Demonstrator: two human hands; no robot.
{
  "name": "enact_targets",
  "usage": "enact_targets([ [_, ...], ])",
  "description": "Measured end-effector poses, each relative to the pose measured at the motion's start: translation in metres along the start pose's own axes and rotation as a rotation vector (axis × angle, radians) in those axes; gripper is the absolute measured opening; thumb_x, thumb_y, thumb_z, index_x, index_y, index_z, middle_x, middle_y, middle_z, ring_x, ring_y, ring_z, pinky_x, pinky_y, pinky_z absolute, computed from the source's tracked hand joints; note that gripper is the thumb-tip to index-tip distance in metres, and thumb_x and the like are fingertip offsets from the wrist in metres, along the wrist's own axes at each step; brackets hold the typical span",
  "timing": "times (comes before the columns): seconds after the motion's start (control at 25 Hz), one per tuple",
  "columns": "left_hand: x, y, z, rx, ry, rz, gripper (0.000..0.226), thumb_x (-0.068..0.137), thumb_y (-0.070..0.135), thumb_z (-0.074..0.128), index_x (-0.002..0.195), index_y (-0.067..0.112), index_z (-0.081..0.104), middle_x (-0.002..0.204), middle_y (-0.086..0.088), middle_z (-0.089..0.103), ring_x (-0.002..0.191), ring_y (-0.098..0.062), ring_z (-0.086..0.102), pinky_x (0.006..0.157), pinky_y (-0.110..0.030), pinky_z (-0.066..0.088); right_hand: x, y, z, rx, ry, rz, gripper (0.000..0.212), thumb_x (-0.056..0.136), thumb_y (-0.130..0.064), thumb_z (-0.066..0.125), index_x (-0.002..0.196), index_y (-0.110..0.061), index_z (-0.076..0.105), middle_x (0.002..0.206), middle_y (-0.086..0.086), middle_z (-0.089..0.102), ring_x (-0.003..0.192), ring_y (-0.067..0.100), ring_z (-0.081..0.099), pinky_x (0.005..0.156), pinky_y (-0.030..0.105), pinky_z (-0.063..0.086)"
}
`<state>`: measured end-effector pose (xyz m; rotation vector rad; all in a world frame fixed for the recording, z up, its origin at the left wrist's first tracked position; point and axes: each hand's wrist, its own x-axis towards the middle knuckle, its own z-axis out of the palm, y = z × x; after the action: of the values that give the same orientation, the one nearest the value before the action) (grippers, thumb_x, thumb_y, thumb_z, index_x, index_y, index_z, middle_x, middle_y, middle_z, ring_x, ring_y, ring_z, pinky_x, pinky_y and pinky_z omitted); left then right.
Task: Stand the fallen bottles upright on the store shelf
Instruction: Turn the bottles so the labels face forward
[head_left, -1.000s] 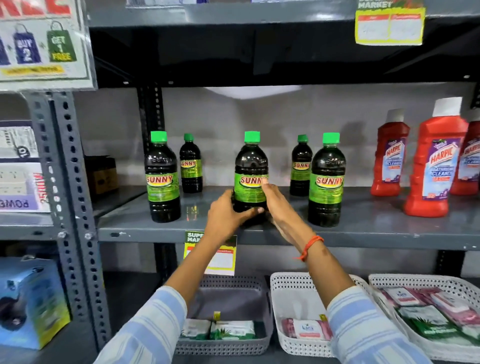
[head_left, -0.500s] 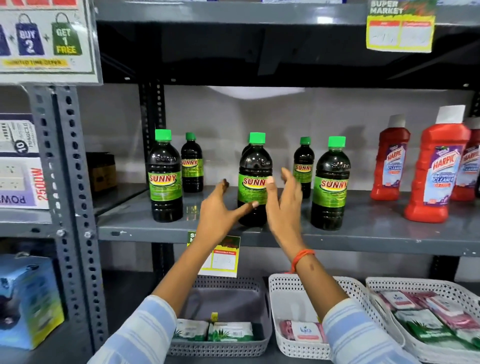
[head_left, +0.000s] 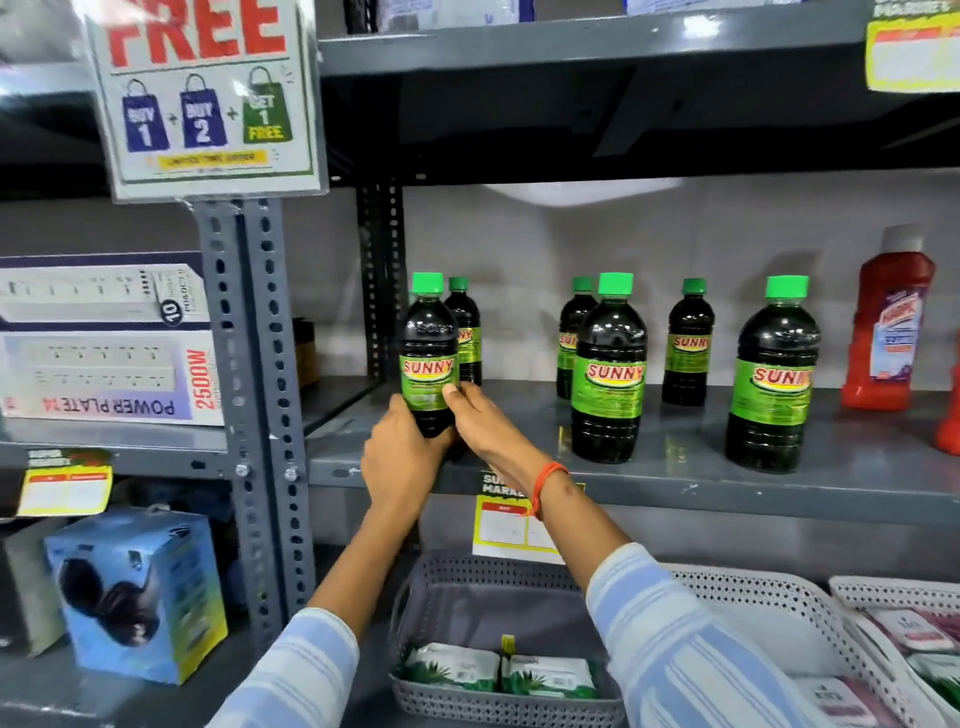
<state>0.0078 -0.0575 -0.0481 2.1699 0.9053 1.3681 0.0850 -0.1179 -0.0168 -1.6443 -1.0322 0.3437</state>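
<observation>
Hands on the leftmost front bottle (head_left: 429, 358): my left hand (head_left: 402, 460) cups its lower body from the near side, my right hand (head_left: 480, 415) is wrapped round its right flank, thumb on the label, both closed on it. It stands upright at the left end of the shelf (head_left: 727, 480), near the front edge. To finish well, I judge, I should press the base flat, square the label forward, then let go gently. A rear bottle (head_left: 465, 332) stands just behind it and the slotted upright (head_left: 382, 291) just left, so little sideways room. Middle front bottle (head_left: 610, 369) and right front bottle (head_left: 774, 379) stand well apart; none I see lies fallen.
</observation>
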Motion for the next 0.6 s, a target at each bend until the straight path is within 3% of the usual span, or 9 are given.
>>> enact_targets([
  [0.08, 0.004, -0.003, -0.005, -0.015, -0.006, 0.012, 0.047, 0.077, 0.040, 0.069, 0.103, 0.005, 0.051, 0.101, -0.020, 0.068, 0.091, -0.039, 0.061, 0.064, -0.038, 0.040, 0.004, -0.001, 0.006, -0.007, 0.023, -0.023, 0.048, 0.100, -0.034, 0.034, 0.143, -0.012, 0.035, 0.148, 0.012, 0.042, 0.134, 0.024, 0.041, 0.112, 0.037, 0.032],
  [0.4, 0.011, -0.011, -0.010, 0.001, 0.029, 0.032, 0.048, 0.076, 0.041, 0.070, 0.098, 0.003, 0.052, 0.097, -0.021, 0.068, 0.088, -0.041, 0.062, 0.065, -0.040, 0.043, 0.005, -0.004, 0.010, -0.042, -0.006, -0.035, 0.053, 0.100, -0.036, 0.035, 0.146, -0.011, 0.027, 0.149, 0.012, 0.040, 0.136, 0.024, 0.039, 0.113, 0.036, 0.031],
  [0.6, 0.011, -0.011, -0.013, 0.007, 0.024, 0.021, 0.046, 0.077, 0.039, 0.069, 0.097, 0.002, 0.050, 0.097, -0.022, 0.067, 0.088, -0.041, 0.062, 0.062, -0.037, 0.038, 0.009, -0.002, 0.009, -0.133, -0.046, -0.010, 0.059, 0.098, -0.039, 0.038, 0.149, -0.012, 0.021, 0.153, 0.012, 0.035, 0.139, 0.026, 0.035, 0.115, 0.044, 0.031],
])
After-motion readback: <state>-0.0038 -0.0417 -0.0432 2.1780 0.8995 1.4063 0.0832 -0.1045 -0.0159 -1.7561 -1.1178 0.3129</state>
